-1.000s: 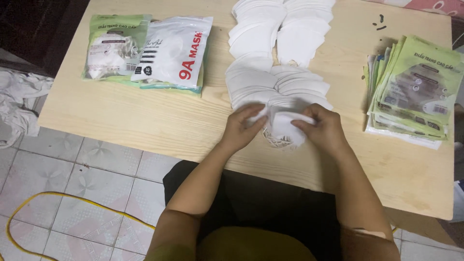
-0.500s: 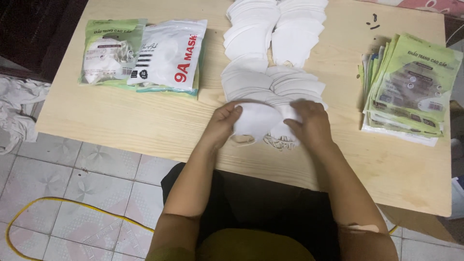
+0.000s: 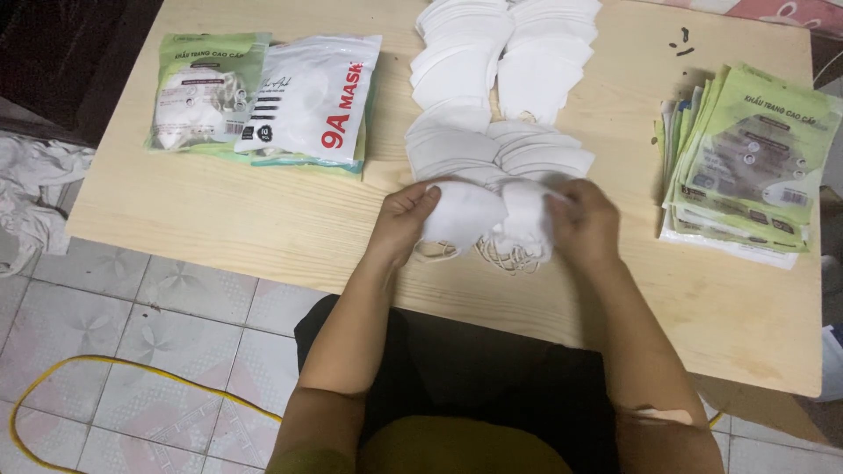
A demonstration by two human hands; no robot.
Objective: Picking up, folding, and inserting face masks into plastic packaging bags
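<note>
My left hand point(image 3: 402, 219) and my right hand point(image 3: 584, 221) together hold a small bunch of white folded face masks point(image 3: 487, 219) just above the wooden table point(image 3: 263, 237), near its front edge. Ear loops hang out under the bunch. Behind the hands, rows of loose white masks point(image 3: 500, 88) lie fanned out toward the far edge.
Filled mask packets, green and white point(image 3: 263, 101), lie at the left of the table. A stack of flat green packets point(image 3: 746, 162) sits at the right. A yellow cable point(image 3: 114, 373) loops on the tiled floor, and white cloth point(image 3: 26, 193) lies at far left.
Both hands have lifted and gathered the bunch of masks, the left hand sliding out to its left end. The view has shifted slightly.
</note>
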